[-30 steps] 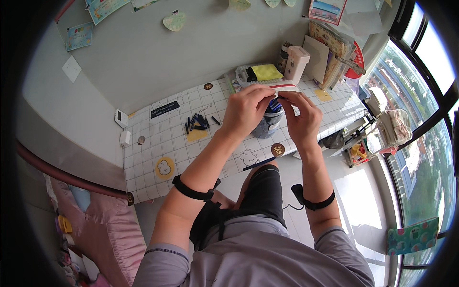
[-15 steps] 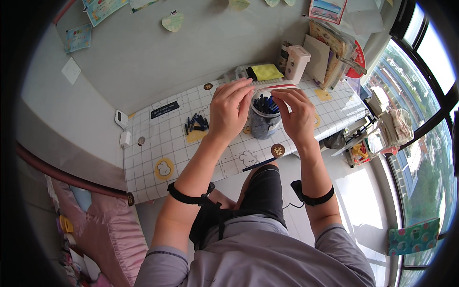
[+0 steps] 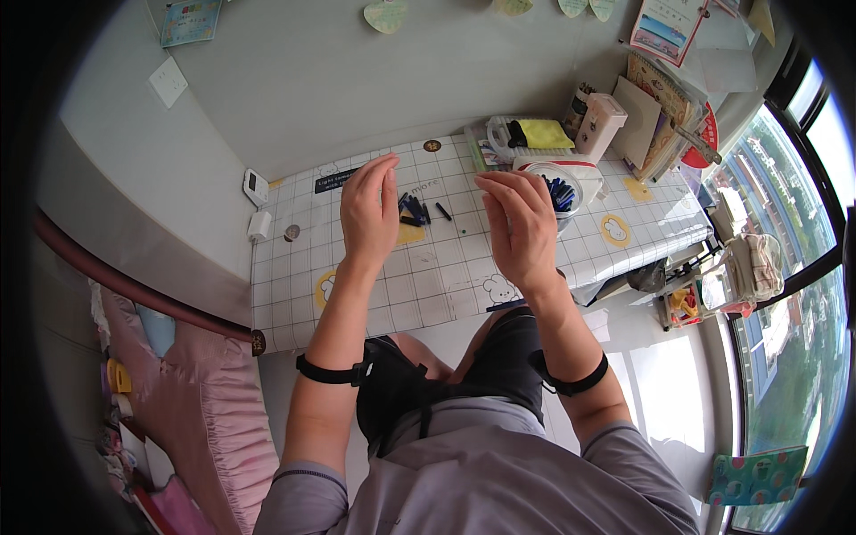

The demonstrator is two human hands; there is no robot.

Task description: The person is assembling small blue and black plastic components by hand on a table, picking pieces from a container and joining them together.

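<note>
My left hand hovers over the desk beside a small pile of short dark-blue and black tubes, partly covering it. Its fingers are stretched out and lightly curved, with nothing visible in them. My right hand is in front of a clear round jar, hiding part of it. That hand's fingers are extended and a little bent, thumb apart, holding nothing that shows. Inside the jar stand many more dark-blue tubes. One loose tube lies between my hands, just right of the pile.
The desk has a white grid cover. Behind the jar are a clear plastic case, a yellow-and-black pouch, a pale pink box and upright notebooks. A dark stick lies at the front edge.
Both hands have drawn away from the jar's mouth toward the left and apart, the left one reaching beside the pile. The view has shifted, so the desk sits farther right.
</note>
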